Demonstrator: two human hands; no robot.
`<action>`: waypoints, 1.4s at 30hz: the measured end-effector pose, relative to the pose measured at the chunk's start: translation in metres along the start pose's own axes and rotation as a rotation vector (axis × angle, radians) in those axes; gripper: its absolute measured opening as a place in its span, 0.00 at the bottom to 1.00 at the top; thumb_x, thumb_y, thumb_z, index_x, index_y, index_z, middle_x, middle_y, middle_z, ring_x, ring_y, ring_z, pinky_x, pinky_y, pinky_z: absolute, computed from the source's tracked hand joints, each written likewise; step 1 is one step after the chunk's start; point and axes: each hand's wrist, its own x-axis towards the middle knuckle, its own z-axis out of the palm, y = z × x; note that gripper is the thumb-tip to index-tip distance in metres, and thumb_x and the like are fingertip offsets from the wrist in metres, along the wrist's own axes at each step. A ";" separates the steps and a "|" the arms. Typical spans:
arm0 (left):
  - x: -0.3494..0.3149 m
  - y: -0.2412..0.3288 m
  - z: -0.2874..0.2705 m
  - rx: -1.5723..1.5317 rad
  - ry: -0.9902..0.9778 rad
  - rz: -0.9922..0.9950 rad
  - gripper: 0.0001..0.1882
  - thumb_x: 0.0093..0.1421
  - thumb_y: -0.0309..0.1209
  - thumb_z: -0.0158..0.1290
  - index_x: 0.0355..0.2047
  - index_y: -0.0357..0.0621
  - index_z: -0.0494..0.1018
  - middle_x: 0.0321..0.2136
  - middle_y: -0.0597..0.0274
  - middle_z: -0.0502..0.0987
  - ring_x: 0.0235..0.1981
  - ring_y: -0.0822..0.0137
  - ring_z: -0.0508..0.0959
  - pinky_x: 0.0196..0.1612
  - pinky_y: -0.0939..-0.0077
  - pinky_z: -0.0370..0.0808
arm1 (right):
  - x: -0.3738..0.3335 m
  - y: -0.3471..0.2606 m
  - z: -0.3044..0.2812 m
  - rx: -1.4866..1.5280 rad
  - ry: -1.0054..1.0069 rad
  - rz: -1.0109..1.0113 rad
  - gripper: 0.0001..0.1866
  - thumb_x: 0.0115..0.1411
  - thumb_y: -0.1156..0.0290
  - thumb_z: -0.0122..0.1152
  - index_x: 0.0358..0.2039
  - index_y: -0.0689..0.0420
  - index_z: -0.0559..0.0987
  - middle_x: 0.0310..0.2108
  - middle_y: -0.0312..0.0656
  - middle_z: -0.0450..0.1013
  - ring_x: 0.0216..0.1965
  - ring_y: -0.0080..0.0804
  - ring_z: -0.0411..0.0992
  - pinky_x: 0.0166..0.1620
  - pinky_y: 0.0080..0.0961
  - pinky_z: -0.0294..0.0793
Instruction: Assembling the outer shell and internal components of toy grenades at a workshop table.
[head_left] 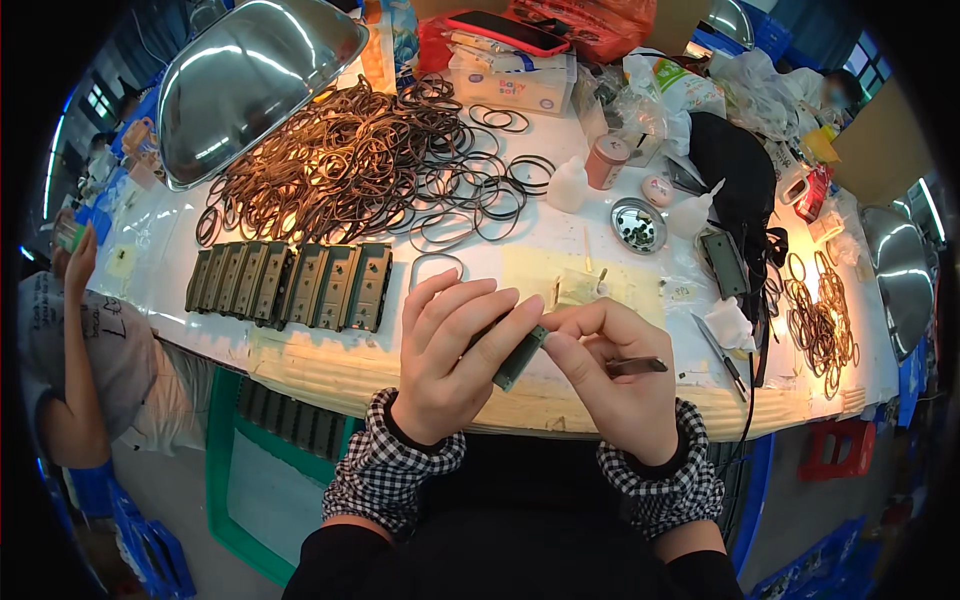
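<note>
My left hand (455, 345) is closed around a dark green rectangular housing (520, 360), held tilted above the table's near edge. Its fingers cover most of the housing. My right hand (620, 375) is closed too, thumb and forefinger pinched at the housing's right edge. A pair of metal tweezers (638, 367) lies in that hand, its rounded end sticking out from the palm; the tips are hidden. Whatever sits between the pinching fingertips is too small to make out. Left of my hands, several similar green housings (290, 285) stand side by side in a row.
A large pile of brown rubber rings (330, 165) lies behind the row, near a metal lamp shade (260, 85). Farther right are a dish of small dark parts (638, 226), white squeeze bottles (568, 185) and a long slim tool (720, 355). Another person (75, 350) sits at left.
</note>
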 end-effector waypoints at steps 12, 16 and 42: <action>-0.008 0.000 0.004 0.035 -0.021 0.027 0.21 0.51 0.28 0.54 0.47 0.44 0.78 0.44 0.66 0.75 0.46 0.65 0.74 0.51 0.63 0.69 | -0.006 0.012 0.003 0.194 -0.010 0.059 0.06 0.67 0.75 0.51 0.33 0.63 0.72 0.21 0.27 0.65 0.23 0.08 0.56 0.24 0.11 0.56; -0.008 0.000 0.006 0.043 -0.025 0.031 0.21 0.50 0.28 0.54 0.47 0.44 0.78 0.44 0.66 0.75 0.45 0.65 0.74 0.51 0.63 0.70 | -0.005 0.020 0.000 0.240 -0.014 0.086 0.06 0.67 0.75 0.50 0.34 0.63 0.71 0.21 0.26 0.63 0.22 0.08 0.56 0.24 0.11 0.55; -0.012 0.003 0.014 -0.196 -0.006 -0.141 0.29 0.40 0.17 0.53 0.48 0.39 0.75 0.40 0.60 0.75 0.41 0.59 0.75 0.49 0.62 0.69 | -0.008 0.025 0.009 0.120 0.072 -0.003 0.05 0.65 0.75 0.53 0.32 0.63 0.70 0.20 0.34 0.66 0.19 0.12 0.59 0.22 0.15 0.59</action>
